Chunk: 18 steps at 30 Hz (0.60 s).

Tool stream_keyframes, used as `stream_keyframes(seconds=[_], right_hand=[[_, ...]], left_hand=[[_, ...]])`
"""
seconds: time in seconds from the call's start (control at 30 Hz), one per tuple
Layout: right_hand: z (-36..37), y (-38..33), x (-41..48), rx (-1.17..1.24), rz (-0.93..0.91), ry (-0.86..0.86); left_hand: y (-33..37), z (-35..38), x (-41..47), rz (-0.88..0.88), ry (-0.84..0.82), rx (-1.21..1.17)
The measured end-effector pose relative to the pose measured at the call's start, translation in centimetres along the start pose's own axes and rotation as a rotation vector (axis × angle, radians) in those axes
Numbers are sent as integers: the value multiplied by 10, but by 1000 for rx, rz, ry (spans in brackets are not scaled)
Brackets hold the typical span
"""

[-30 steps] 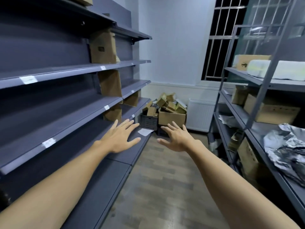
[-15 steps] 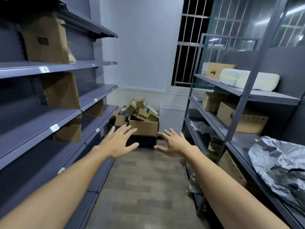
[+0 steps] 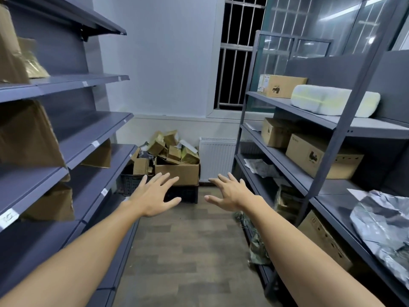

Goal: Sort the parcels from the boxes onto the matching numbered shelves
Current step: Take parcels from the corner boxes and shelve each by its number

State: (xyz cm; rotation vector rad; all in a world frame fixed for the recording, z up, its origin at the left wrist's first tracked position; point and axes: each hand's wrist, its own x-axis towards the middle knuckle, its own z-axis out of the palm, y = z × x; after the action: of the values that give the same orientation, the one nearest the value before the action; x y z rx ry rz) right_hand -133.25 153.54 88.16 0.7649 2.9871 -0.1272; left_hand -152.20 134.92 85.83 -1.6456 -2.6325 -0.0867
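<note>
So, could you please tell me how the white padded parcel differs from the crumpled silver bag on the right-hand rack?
The white padded parcel is smooth, rounded and pale; the silver bag is creased, shiny and grey. The white padded parcel lies on a higher shelf beside a cardboard box; the silver bag lies lower and nearer the camera. Both are soft-wrapped.

Shelf labels [image 3: 8, 217] and box prints [image 3: 313, 156] illegible.

Parcel storeroom: metal shelving [image 3: 95, 127], cartons [image 3: 177, 173]
</note>
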Motion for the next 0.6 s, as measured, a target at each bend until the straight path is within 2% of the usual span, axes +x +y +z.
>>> stream_keyframes(seconds=[0.3,0.6], right_hand=[[19,46,153,64,-23,19],[-7,114,327,118,-57,43]], left_hand=[[-48,19,137,8,-12,61],[-86,13,311,-49,15,78]])
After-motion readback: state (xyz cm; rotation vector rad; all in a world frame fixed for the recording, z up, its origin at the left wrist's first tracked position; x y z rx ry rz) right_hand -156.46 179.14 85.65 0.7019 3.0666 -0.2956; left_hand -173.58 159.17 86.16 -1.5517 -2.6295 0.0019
